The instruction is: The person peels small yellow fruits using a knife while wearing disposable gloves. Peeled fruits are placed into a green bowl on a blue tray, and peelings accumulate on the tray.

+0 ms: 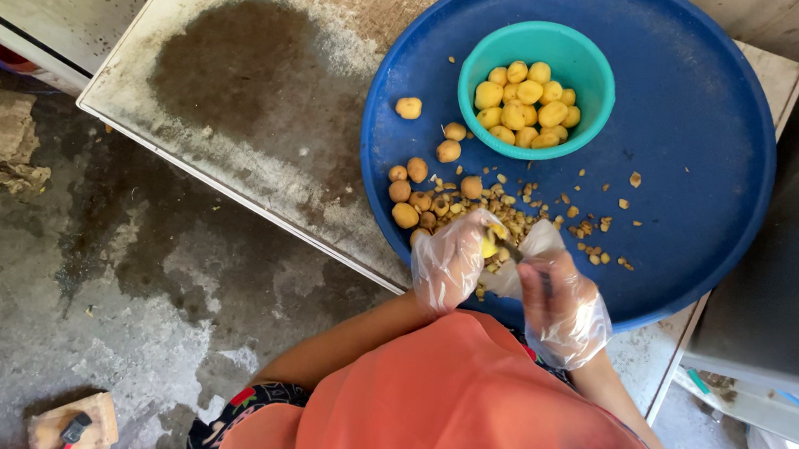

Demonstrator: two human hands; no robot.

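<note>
**Small fruit held over a blue tray by two gloved hands**

A small yellow fruit (489,246) is gripped in the left hand (450,259), which is closed around it and covered by a clear plastic glove. The right hand (558,303), gloved the same way, is clenched on a thin dark tool (519,256) whose tip is laid against the fruit. The two hands are held close together, just above the near edge of a round blue tray (708,166).

Just beyond the left hand, a cluster of brown unpeeled fruits (417,197) is spread on the tray, and one peeled piece (409,107) is seen farther out, apart from the rest. Scraps of peel (580,222) are scattered beyond and to the right of the right hand. Farther ahead of both hands, a teal bowl (581,61) is set on the tray and filled with peeled yellow fruits (526,105). Nothing is placed between the hands and the bowl except the loose fruits and scraps.

The tray is carried by a worn, stained table (248,73), with a large dark patch to the left of the hands. Below it, a rough concrete floor (102,274) is seen, marked with damp stains. The lower part of the view is taken up by the orange garment (469,417) worn by the person.
</note>
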